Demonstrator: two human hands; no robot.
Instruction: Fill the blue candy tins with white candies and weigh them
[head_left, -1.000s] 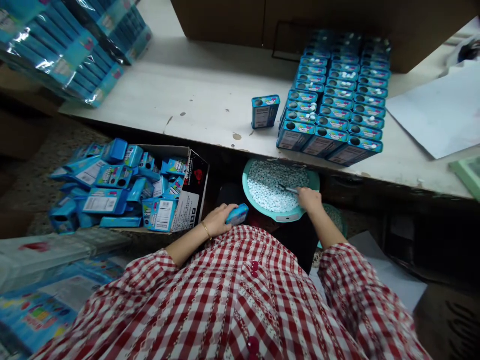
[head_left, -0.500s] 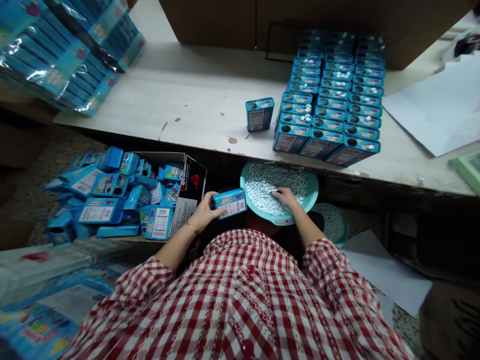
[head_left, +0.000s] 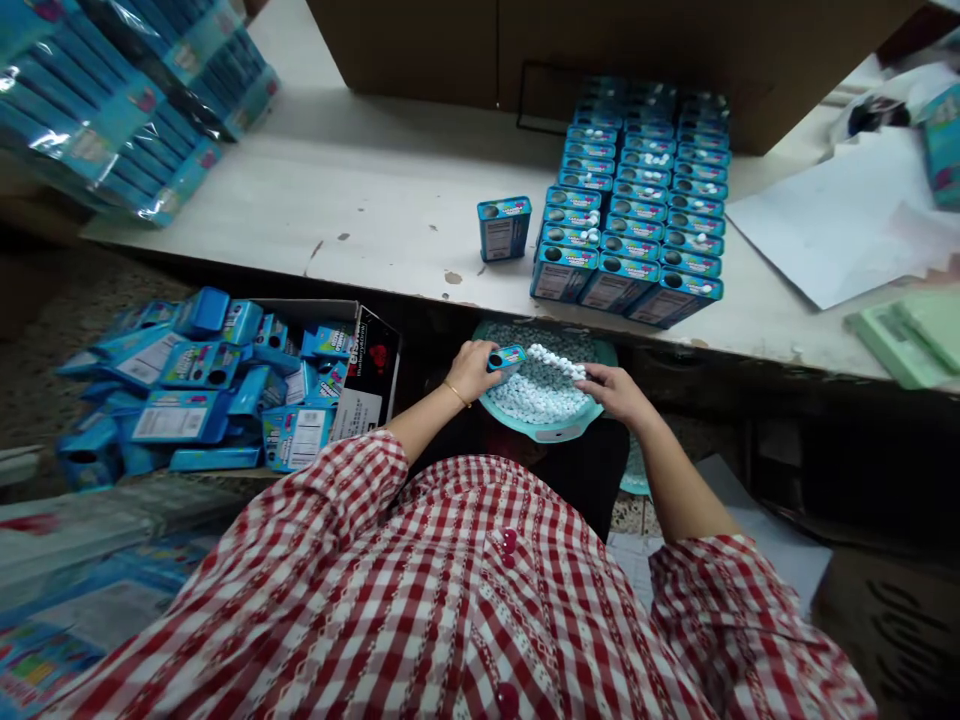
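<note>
The small blue box (head_left: 508, 357) sits hole-up above the bowl's (head_left: 525, 428) left rim, pinched in my left hand (head_left: 470, 375); my right hand (head_left: 613, 390) grips what seems a scoop buried under white pellets (head_left: 556, 361), so I judge this box not yet full. Three rows of boxes (head_left: 630, 240) stand at the bench's (head_left: 390, 180) front edge, perhaps done; loose boxes (head_left: 180, 415) heaped below that edge look left to do.

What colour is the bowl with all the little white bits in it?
The bowl is turquoise, a light blue-green. It shows best in the head view.
</note>
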